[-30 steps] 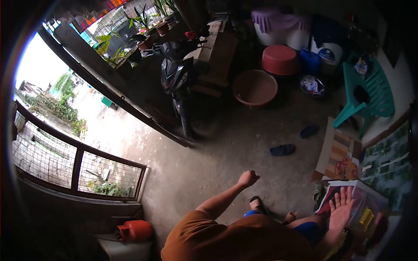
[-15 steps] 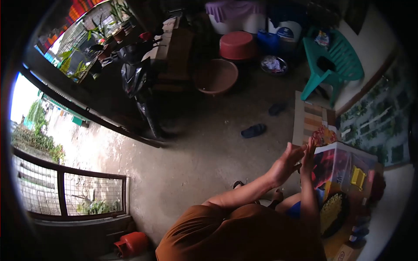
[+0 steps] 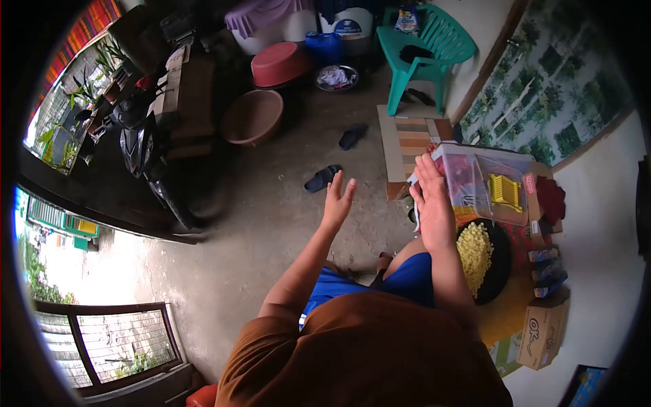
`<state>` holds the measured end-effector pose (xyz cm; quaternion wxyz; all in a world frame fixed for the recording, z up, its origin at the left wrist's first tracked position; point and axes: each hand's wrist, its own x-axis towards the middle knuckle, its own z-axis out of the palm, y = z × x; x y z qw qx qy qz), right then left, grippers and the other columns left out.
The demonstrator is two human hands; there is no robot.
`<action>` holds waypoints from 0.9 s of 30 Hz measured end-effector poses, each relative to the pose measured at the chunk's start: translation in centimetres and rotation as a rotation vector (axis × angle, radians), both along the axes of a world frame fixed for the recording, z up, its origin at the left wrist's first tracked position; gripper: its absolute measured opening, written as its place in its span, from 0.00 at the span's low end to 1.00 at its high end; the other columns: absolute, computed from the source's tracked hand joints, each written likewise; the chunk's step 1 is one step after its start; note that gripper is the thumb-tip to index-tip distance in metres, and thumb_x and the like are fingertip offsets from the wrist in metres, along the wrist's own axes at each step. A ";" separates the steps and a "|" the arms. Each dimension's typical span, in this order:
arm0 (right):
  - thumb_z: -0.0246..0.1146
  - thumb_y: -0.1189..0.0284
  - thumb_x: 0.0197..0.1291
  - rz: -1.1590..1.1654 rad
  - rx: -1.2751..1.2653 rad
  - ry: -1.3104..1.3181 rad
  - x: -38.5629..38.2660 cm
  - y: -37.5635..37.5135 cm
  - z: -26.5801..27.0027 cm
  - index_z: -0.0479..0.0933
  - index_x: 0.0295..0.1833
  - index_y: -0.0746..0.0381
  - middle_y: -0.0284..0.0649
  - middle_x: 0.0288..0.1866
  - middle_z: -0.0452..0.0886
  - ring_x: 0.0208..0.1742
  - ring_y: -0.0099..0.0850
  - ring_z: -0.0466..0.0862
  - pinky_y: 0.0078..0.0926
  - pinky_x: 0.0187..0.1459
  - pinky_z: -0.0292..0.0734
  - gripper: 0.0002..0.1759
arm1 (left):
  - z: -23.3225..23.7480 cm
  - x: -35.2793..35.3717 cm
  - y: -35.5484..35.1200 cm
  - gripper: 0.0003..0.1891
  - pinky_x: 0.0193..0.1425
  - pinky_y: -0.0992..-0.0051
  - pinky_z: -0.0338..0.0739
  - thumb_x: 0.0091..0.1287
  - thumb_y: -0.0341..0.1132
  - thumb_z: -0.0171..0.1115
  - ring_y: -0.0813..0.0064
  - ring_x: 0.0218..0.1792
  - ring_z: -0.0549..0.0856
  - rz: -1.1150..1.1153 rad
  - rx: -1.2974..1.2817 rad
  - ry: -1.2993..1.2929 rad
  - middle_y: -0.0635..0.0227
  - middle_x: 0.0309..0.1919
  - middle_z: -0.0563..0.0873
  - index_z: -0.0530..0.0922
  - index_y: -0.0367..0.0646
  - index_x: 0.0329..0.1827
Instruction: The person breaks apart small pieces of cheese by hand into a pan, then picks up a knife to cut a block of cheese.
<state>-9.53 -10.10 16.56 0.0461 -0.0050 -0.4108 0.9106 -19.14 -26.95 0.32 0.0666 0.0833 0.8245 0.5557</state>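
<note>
My left hand [image 3: 337, 201] is raised over the floor in front of me, empty, with its fingers apart. Held up farther right, my right hand [image 3: 434, 203] has its fingers stretched out and holds nothing. A gap separates the two hands. Just beyond the right hand stands a clear plastic box [image 3: 485, 176] with a yellow plastic basket [image 3: 505, 191] showing in it. Beside my right forearm a round black tray [image 3: 502, 261] carries a heap of small pale yellow pieces [image 3: 474, 254], whose kind I cannot make out.
A pair of dark slippers, one a nearer slipper [image 3: 321, 179], lies on the concrete floor. Behind are a green chair [image 3: 434, 51], a brown basin [image 3: 252, 117], a red tub [image 3: 279, 64] and a motorcycle [image 3: 139, 146]. A cardboard box [image 3: 542, 332] stands at right.
My hands, close together or touching before, are now apart and open, the left one farther left. My view has turned right, bringing more of the black tray and the boxes into sight.
</note>
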 end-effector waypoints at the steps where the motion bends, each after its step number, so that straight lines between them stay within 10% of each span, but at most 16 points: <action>1: 0.42 0.51 0.73 -0.031 0.296 0.097 0.7 0.0 -0.8 0.53 0.76 0.57 0.42 0.77 0.56 0.78 0.36 0.54 0.38 0.74 0.47 0.33 | 1.6 1.1 1.7 0.35 0.71 0.46 0.50 0.69 0.58 0.52 0.56 0.75 0.56 -0.070 0.308 -0.157 0.64 0.73 0.63 0.61 0.49 0.74; 5: 0.42 0.51 0.72 -0.333 1.361 0.348 2.0 0.3 -7.1 0.58 0.75 0.56 0.47 0.77 0.56 0.78 0.49 0.50 0.50 0.74 0.41 0.32 | 10.5 9.4 9.2 0.35 0.75 0.66 0.50 0.73 0.59 0.43 0.65 0.74 0.58 -0.194 1.340 -0.797 0.64 0.72 0.63 0.59 0.44 0.74; 11: 0.57 0.49 0.62 -0.529 1.817 -0.383 6.4 13.1 -13.1 0.64 0.71 0.49 0.44 0.78 0.54 0.78 0.54 0.48 0.70 0.68 0.44 0.34 | 14.1 12.7 10.2 0.37 0.69 0.60 0.60 0.66 0.46 0.61 0.60 0.68 0.70 -0.572 0.789 -0.549 0.58 0.68 0.70 0.56 0.46 0.75; 17: 0.64 0.53 0.57 -0.781 1.669 -0.402 16.9 20.4 -12.9 0.69 0.67 0.49 0.47 0.72 0.65 0.73 0.56 0.60 0.64 0.67 0.53 0.33 | 10.7 11.0 12.2 0.30 0.60 0.63 0.70 0.68 0.45 0.59 0.65 0.58 0.78 -0.433 0.390 -0.447 0.58 0.59 0.78 0.63 0.46 0.71; 27: 0.66 0.64 0.59 -1.257 1.327 -0.759 33.1 33.1 -18.5 0.76 0.59 0.63 0.47 0.59 0.78 0.62 0.37 0.76 0.32 0.63 0.68 0.24 | 7.7 9.2 15.1 0.18 0.48 0.68 0.76 0.70 0.38 0.56 0.69 0.45 0.82 -0.563 0.505 -0.736 0.60 0.49 0.82 0.73 0.41 0.60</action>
